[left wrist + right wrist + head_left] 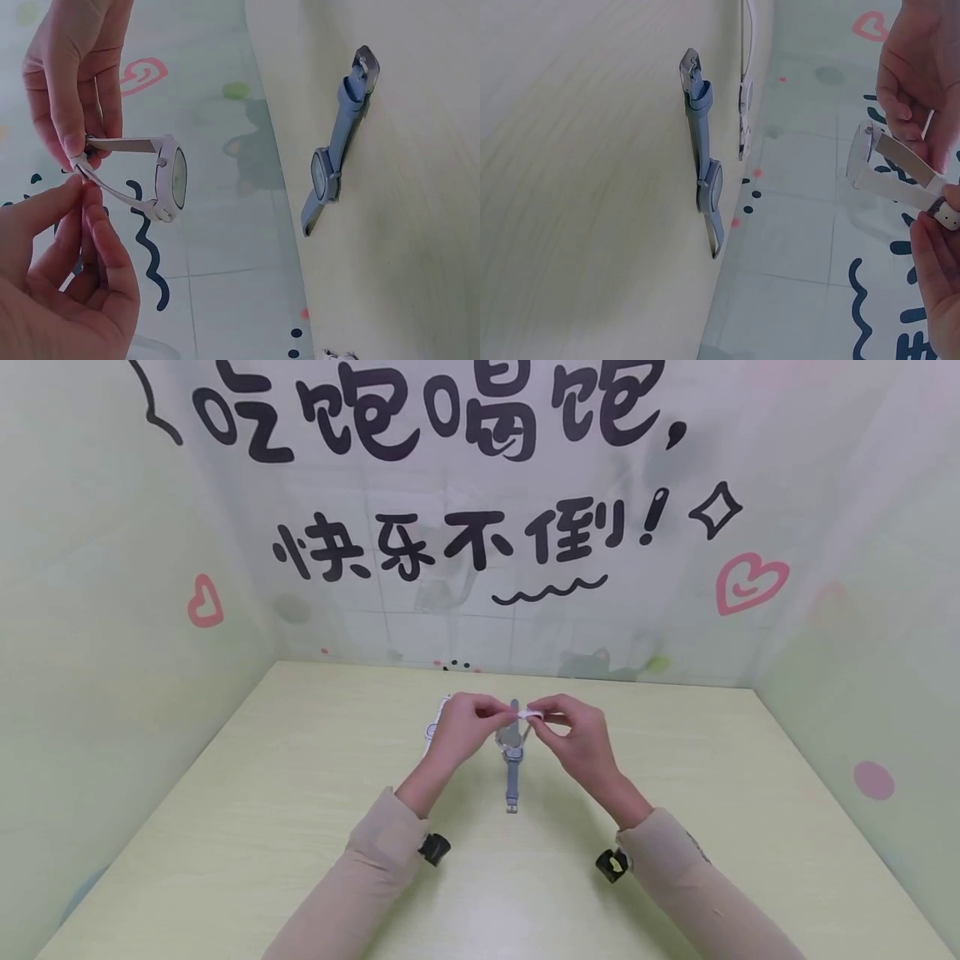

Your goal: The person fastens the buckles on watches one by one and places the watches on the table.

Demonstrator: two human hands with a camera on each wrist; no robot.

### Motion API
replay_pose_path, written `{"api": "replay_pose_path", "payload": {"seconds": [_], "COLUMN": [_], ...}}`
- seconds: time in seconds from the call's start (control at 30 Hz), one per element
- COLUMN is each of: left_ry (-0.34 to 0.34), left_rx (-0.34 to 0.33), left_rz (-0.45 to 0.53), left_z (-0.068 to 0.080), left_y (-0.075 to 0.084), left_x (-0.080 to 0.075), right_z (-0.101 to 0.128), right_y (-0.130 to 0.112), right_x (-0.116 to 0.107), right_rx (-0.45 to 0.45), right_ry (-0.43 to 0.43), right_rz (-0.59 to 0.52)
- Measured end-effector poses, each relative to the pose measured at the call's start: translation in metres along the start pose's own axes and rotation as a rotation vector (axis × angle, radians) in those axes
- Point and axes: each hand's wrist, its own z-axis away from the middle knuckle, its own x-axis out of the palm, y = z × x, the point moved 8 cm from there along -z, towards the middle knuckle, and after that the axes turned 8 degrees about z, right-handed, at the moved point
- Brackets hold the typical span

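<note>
White watch (166,178) held above the worktop (300,827): left hand (467,727) and right hand (573,739) each pinch a strap end, case hanging below. Blue watch (513,760) lies flat, long axis running away from the person.

- Your head camera looks forward and down from above the table (300,827), taking in both forearms, the 2 hands raised at the middle and the lettered back wall (480,485) beyond.
- Your left wrist camera sits close behind the left hand (60,300), facing across it to the right hand (75,75); the table stands on edge along the right of its picture.
- Your right wrist camera sits just as close and faces the opposite way, with the table turned onto the left of its picture.
- All 3 views share the white watch (531,715) held between the hands and the blue-grey watch (512,760) lying flat on the table.
</note>
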Motion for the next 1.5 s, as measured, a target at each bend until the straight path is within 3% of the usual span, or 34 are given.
{"api": "replay_pose_path", "payload": {"seconds": [0.2, 0.43, 0.8, 1.5], "left_ry": [-0.07, -0.131, -0.164, -0.156], "left_rx": [-0.146, -0.238, -0.216, -0.21], "left_rz": [0.161, 0.218, 0.159, 0.129], "left_z": [-0.009, -0.01, -0.011, -0.012], "left_y": [-0.021, -0.032, -0.032, -0.031], "left_x": [0.004, 0.009, 0.011, 0.012], "right_z": [-0.001, -0.001, -0.004, -0.001], "right_y": [-0.006, -0.007, -0.004, -0.005], "right_x": [0.004, 0.01, 0.02, 0.016], "right_rx": [-0.066, -0.094, -0.025, -0.021], "right_ry": [-0.01, -0.049, -0.132, -0.083], "right_rz": [0.069, 0.129, 0.193, 0.191]}}
